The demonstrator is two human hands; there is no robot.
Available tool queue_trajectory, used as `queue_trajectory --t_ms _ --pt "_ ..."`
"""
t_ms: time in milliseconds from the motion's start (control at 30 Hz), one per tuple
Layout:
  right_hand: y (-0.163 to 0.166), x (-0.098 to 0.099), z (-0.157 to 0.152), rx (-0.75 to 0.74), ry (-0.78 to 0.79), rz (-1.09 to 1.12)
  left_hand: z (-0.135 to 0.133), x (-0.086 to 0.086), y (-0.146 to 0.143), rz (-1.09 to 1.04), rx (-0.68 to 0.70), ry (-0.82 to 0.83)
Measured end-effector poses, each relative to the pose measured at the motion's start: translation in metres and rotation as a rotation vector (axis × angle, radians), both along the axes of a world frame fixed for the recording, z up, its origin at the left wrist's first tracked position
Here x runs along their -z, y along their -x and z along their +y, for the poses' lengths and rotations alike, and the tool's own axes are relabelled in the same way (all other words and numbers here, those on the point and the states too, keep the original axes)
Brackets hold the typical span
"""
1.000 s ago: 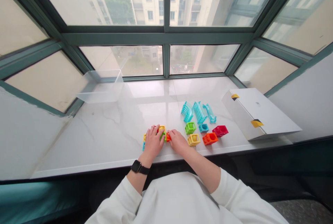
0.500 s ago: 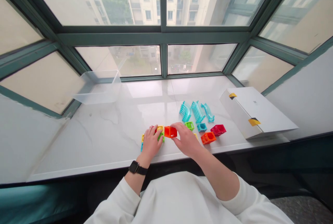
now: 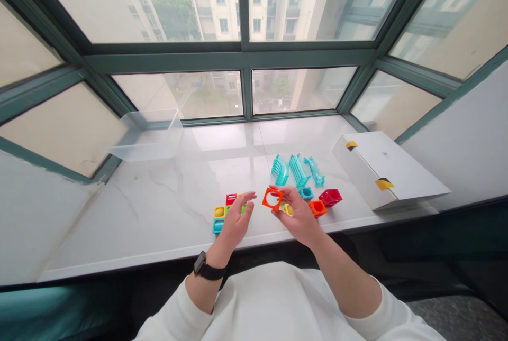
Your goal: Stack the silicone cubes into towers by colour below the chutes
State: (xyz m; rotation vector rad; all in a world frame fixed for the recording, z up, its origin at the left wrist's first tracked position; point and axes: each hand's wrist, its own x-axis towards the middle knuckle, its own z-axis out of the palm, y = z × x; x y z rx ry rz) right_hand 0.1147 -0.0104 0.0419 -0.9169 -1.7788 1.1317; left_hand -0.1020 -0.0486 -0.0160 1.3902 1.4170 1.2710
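hands apart: right hand (image 3: 299,213) pinches orange frame (image 3: 265,202), left hand (image 3: 235,226) open just beside colored blocks (image 3: 219,212) on marble sill (image 3: 138,214).

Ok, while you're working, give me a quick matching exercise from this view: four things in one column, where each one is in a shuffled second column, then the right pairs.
Things:
1. orange plastic square frame
2. black smartwatch
3. clear plastic tub
4. white cardboard box

Places:
A. on the left wrist
B. at the right end of the marble sill
C. at the left of the sill, against the window
D. pinched in the right hand

Right pairs: 1-D, 2-A, 3-C, 4-B.
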Motion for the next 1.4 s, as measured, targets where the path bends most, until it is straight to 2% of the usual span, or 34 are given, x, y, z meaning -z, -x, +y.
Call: queue_trajectory --t_ms 67,167,300,667,1167,1400 --pt "0.003 0.000 -0.003 -0.007 -0.034 -0.015 -0.002 -0.017 -0.009 -0.282 0.069 0.084" --pt "0.007 0.001 -0.005 0.005 -0.075 -0.050 -0.003 -0.035 -0.020 -0.640 0.096 0.207" --pt "0.007 0.007 -0.006 0.031 -0.129 -0.090 -0.005 -0.045 -0.026 -0.843 0.072 0.287" --pt "0.001 0.012 -0.008 0.018 -0.105 -0.155 -0.005 -0.042 -0.031 -0.883 0.019 0.301" --pt "-0.007 0.024 -0.012 0.034 -0.125 -0.121 -0.006 -0.033 -0.042 -0.567 -0.020 0.122" --pt "-0.014 0.026 -0.009 0.051 -0.138 -0.091 -0.006 -0.035 -0.050 -0.696 -0.007 0.200"
